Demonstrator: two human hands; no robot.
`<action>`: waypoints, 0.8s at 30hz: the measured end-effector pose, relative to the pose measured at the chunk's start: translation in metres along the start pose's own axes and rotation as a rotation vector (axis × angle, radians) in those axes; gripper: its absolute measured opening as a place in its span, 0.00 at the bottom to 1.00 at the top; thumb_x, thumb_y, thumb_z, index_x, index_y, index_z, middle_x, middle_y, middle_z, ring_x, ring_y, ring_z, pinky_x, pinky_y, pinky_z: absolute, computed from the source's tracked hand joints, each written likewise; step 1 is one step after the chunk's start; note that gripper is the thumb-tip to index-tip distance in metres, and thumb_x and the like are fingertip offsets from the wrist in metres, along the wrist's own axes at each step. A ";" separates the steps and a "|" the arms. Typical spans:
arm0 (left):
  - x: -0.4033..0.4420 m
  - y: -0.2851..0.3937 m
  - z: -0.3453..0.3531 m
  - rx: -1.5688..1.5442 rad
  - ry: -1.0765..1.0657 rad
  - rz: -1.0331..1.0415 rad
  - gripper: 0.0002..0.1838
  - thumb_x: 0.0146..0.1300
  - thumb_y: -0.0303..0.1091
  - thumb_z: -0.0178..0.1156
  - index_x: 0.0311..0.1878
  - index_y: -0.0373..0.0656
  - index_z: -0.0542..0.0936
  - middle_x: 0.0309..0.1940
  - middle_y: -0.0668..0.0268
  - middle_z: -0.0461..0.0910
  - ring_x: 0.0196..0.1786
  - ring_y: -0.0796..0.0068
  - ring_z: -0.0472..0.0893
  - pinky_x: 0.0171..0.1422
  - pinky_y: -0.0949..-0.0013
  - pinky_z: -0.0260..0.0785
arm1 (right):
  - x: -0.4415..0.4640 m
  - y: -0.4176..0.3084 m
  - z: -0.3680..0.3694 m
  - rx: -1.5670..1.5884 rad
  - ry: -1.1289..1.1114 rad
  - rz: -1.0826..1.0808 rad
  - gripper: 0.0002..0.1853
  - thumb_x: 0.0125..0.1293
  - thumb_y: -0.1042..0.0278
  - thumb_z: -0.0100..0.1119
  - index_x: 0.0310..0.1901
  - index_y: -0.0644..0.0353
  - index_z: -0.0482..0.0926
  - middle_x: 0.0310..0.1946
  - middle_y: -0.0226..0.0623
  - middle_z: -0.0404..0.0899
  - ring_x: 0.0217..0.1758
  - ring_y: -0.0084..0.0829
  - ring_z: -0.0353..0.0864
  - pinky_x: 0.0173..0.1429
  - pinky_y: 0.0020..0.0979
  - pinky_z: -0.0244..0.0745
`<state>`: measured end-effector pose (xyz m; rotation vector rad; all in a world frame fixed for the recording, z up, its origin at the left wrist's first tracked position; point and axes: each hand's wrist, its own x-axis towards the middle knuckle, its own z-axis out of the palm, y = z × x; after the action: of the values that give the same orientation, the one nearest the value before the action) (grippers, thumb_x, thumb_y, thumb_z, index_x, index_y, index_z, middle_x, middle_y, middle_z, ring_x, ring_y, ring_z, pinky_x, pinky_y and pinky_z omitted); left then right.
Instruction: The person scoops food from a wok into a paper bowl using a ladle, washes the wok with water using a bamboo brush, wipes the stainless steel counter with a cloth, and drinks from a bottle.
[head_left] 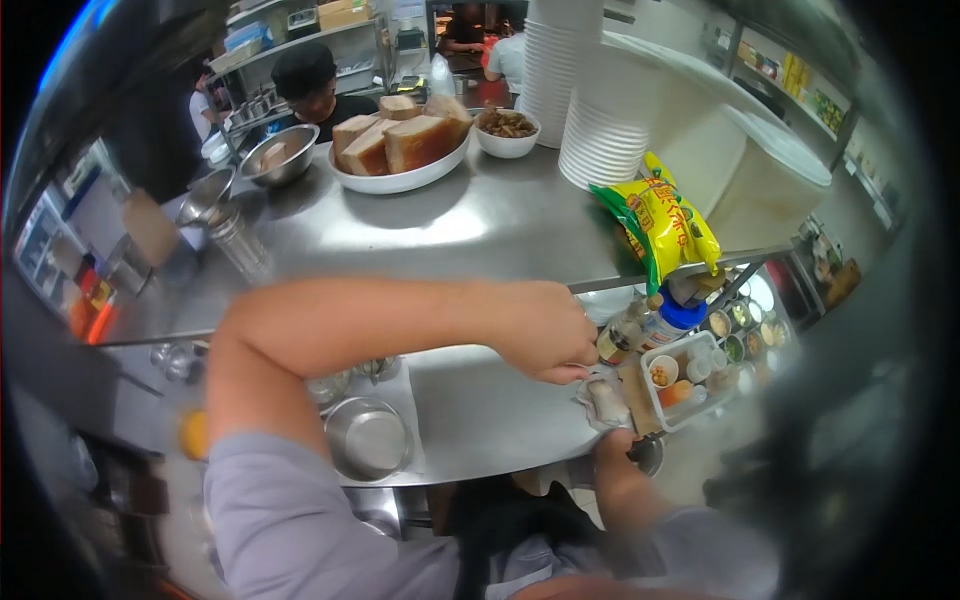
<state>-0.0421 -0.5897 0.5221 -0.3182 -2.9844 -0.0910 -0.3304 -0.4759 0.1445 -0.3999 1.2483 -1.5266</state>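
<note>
A small whitish plastic bag (605,402) lies between my hands at the right part of the lower steel counter. My left hand (548,330) reaches across from the left, palm down, its fingers pinched together at the bag's upper edge. My right hand (617,448) is at the bag's lower edge, fingers drawn together against it and partly hidden. What the bag contains is too blurred to tell. Just right of it is a plastic tray (700,405) with small cups. A dark-labelled jar (622,338) and a blue-lidded jar (680,318) stand behind.
The raised steel shelf (440,240) holds a plate of thick bread pieces (400,145), a bowl of brown food (507,132), stacked white containers (600,140) and a yellow-green packet (665,220). A metal pan (368,438) sits front left. A person in a black cap stands beyond the shelf.
</note>
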 end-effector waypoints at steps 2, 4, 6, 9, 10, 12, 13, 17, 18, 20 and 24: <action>0.001 -0.002 -0.002 0.012 0.032 0.026 0.16 0.69 0.46 0.57 0.31 0.46 0.83 0.29 0.60 0.82 0.33 0.53 0.82 0.40 0.52 0.75 | 0.012 0.012 -0.013 -0.316 -0.102 -0.273 0.08 0.67 0.67 0.60 0.47 0.53 0.76 0.39 0.31 0.77 0.38 0.26 0.80 0.41 0.31 0.83; 0.002 -0.005 -0.004 0.015 0.062 0.061 0.16 0.69 0.44 0.58 0.29 0.45 0.82 0.29 0.60 0.81 0.32 0.54 0.82 0.39 0.52 0.74 | -0.005 -0.014 0.010 -0.361 -0.088 -0.242 0.08 0.67 0.68 0.60 0.46 0.54 0.76 0.38 0.32 0.77 0.37 0.26 0.79 0.40 0.31 0.83; 0.003 -0.009 -0.008 -0.061 0.275 0.058 0.11 0.66 0.38 0.65 0.29 0.46 0.81 0.23 0.66 0.77 0.27 0.60 0.78 0.33 0.59 0.70 | 0.007 -0.002 -0.006 -0.551 -0.153 -0.435 0.06 0.66 0.69 0.58 0.43 0.56 0.77 0.35 0.32 0.78 0.33 0.26 0.79 0.36 0.29 0.80; 0.005 -0.011 -0.015 -0.246 0.301 -0.040 0.11 0.66 0.38 0.65 0.29 0.45 0.83 0.24 0.64 0.79 0.27 0.59 0.79 0.34 0.57 0.71 | 0.007 -0.001 -0.014 -0.578 -0.156 -0.484 0.06 0.65 0.69 0.58 0.42 0.56 0.77 0.33 0.32 0.78 0.32 0.27 0.79 0.33 0.28 0.78; 0.005 -0.012 -0.016 -0.252 0.287 -0.033 0.11 0.66 0.38 0.65 0.29 0.45 0.83 0.24 0.64 0.79 0.27 0.59 0.79 0.34 0.57 0.71 | 0.003 -0.003 -0.015 -0.465 -0.126 -0.382 0.06 0.65 0.69 0.58 0.42 0.57 0.77 0.33 0.33 0.78 0.32 0.26 0.79 0.33 0.28 0.78; 0.005 -0.015 -0.018 -0.497 0.297 -0.120 0.07 0.66 0.35 0.66 0.33 0.44 0.85 0.24 0.65 0.81 0.25 0.65 0.79 0.31 0.63 0.70 | -0.008 -0.010 -0.012 -0.297 -0.066 -0.237 0.06 0.66 0.68 0.58 0.43 0.57 0.77 0.33 0.33 0.77 0.31 0.26 0.79 0.33 0.27 0.77; 0.006 -0.016 -0.019 -0.500 0.292 -0.120 0.07 0.66 0.35 0.66 0.33 0.44 0.85 0.24 0.65 0.81 0.25 0.65 0.79 0.31 0.63 0.70 | -0.012 -0.012 -0.012 -0.255 -0.049 -0.198 0.06 0.66 0.68 0.58 0.43 0.57 0.77 0.32 0.33 0.77 0.31 0.26 0.79 0.32 0.27 0.77; 0.004 -0.017 -0.021 -0.642 0.320 -0.175 0.06 0.66 0.33 0.66 0.34 0.42 0.86 0.26 0.65 0.83 0.24 0.70 0.78 0.30 0.67 0.70 | -0.017 -0.018 -0.005 -0.201 -0.026 -0.151 0.07 0.66 0.67 0.58 0.44 0.57 0.76 0.32 0.33 0.77 0.31 0.26 0.79 0.31 0.26 0.75; 0.003 -0.017 -0.022 -0.677 0.327 -0.200 0.07 0.66 0.33 0.66 0.34 0.42 0.85 0.26 0.66 0.83 0.24 0.70 0.78 0.30 0.67 0.69 | -0.015 -0.021 -0.001 -0.204 -0.028 -0.148 0.07 0.66 0.67 0.58 0.44 0.57 0.76 0.31 0.33 0.77 0.31 0.26 0.79 0.31 0.26 0.75; 0.001 -0.020 -0.023 -0.710 0.330 -0.200 0.05 0.66 0.30 0.66 0.35 0.39 0.86 0.27 0.64 0.83 0.25 0.70 0.78 0.30 0.68 0.68 | -0.005 -0.020 0.004 -0.259 -0.041 -0.172 0.08 0.66 0.66 0.58 0.44 0.58 0.76 0.31 0.34 0.77 0.30 0.26 0.79 0.30 0.26 0.74; -0.001 -0.020 -0.026 -0.723 0.321 -0.205 0.05 0.67 0.28 0.66 0.37 0.37 0.86 0.28 0.63 0.84 0.26 0.71 0.78 0.29 0.68 0.67 | 0.025 0.007 -0.026 -0.587 -0.128 -0.277 0.15 0.59 0.67 0.67 0.47 0.56 0.79 0.39 0.36 0.83 0.41 0.37 0.84 0.43 0.34 0.79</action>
<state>-0.0418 -0.6115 0.5464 -0.0507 -2.5427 -1.1304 -0.3561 -0.4838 0.1194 -1.0726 1.5755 -1.3059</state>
